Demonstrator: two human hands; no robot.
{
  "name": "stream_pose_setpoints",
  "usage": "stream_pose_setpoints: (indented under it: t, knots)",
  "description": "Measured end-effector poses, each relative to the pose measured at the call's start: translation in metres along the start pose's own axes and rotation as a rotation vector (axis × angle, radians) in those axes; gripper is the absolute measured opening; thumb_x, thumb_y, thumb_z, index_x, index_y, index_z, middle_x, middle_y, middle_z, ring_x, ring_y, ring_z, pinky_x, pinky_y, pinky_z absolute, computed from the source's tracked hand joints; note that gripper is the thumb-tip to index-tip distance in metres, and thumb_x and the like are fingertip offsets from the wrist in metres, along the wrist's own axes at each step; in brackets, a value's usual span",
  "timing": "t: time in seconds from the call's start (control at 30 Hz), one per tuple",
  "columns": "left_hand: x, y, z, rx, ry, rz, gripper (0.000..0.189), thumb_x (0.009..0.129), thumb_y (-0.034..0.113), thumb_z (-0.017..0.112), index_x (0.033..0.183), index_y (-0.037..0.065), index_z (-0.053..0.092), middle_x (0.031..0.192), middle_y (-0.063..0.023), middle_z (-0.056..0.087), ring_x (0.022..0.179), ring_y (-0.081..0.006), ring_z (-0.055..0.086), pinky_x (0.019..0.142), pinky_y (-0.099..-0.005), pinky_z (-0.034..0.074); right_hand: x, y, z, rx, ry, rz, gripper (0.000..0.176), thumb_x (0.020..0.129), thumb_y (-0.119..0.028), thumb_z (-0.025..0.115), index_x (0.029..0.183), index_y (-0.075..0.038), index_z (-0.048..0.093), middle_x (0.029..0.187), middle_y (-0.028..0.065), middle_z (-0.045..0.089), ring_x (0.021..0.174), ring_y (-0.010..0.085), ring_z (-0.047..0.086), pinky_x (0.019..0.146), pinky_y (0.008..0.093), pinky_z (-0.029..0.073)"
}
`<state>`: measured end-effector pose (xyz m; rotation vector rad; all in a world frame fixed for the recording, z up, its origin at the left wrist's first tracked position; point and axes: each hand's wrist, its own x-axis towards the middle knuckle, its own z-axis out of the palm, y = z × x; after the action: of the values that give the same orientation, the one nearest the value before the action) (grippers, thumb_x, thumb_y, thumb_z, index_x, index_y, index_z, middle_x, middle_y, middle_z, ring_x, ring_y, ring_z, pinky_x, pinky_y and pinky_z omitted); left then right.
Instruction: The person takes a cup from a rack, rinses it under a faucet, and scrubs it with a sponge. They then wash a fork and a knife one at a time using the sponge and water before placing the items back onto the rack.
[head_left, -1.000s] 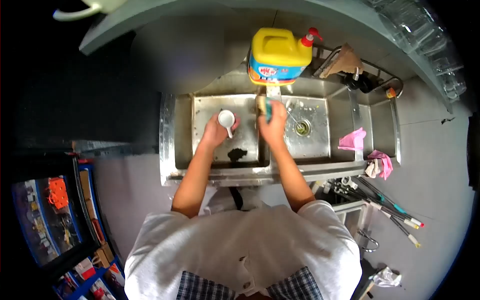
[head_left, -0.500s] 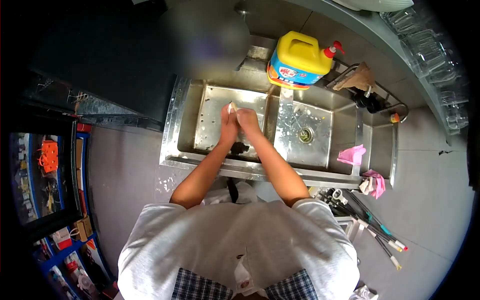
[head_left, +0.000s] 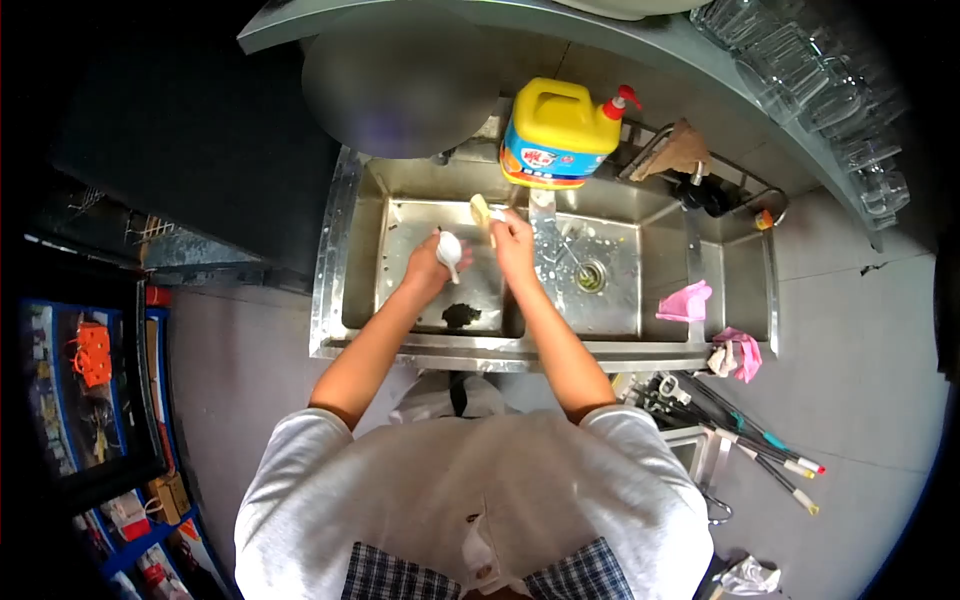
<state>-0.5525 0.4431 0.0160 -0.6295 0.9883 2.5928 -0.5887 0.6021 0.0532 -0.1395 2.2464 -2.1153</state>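
Loosely curled left hand (head_left: pixel 427 264) cradles small white handled cup (head_left: pixel 449 247), right hand (head_left: pixel 513 240) pinches pale-yellow sponge (head_left: pixel 480 210), both over stainless-steel left basin (head_left: pixel 415 215) bearing dark clump (head_left: pixel 461 316); red-pumped yellow plastic jug (head_left: pixel 562 135) stands behind.

I locate the round white handled cup (head_left: pixel 449 246) in the left hand (head_left: pixel 427 264), over the rectangular left basin (head_left: pixel 363 255) of the stainless-steel sink (head_left: pixel 329 270); the yellow sponge (head_left: pixel 480 210), in the right hand (head_left: pixel 513 240), is behind and right of the cup. The yellow plastic jug (head_left: pixel 565 128) stands behind the metal divider (head_left: pixel 541 222); the round metal drain (head_left: pixel 592 276) lies in the right basin (head_left: pixel 622 240).
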Motion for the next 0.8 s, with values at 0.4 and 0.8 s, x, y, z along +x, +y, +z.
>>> stream_pose_setpoints:
  t: [0.4,0.8]
  knots:
    - [-0.028,0.031,0.0,-0.344,0.042,0.295,0.034,0.094,0.021,0.028,0.116,0.002,0.047,0.108,-0.0141,0.055,0.1,-0.0233,0.052,0.091,-0.0343,0.039,-0.032,-0.037,0.074,-0.539,-0.264,-0.647,0.025,0.077,-0.007,0.051,0.098,0.003,0.059,0.097,0.0197,0.059,0.098,0.0378,0.052,0.084,0.0426,0.043]
    - [-0.057,0.055,-0.029,0.512,0.529,1.086,0.033,0.093,0.017,0.036,0.122,0.002,0.042,0.108,-0.0077,0.049,0.102,-0.0178,0.048,0.089,-0.0286,0.038,0.019,-0.043,0.146,0.45,-0.509,0.669,0.027,0.087,-0.019,0.045,0.101,0.0,0.058,0.089,0.0071,0.062,0.077,0.0164,0.06,0.069,0.0298,0.047]
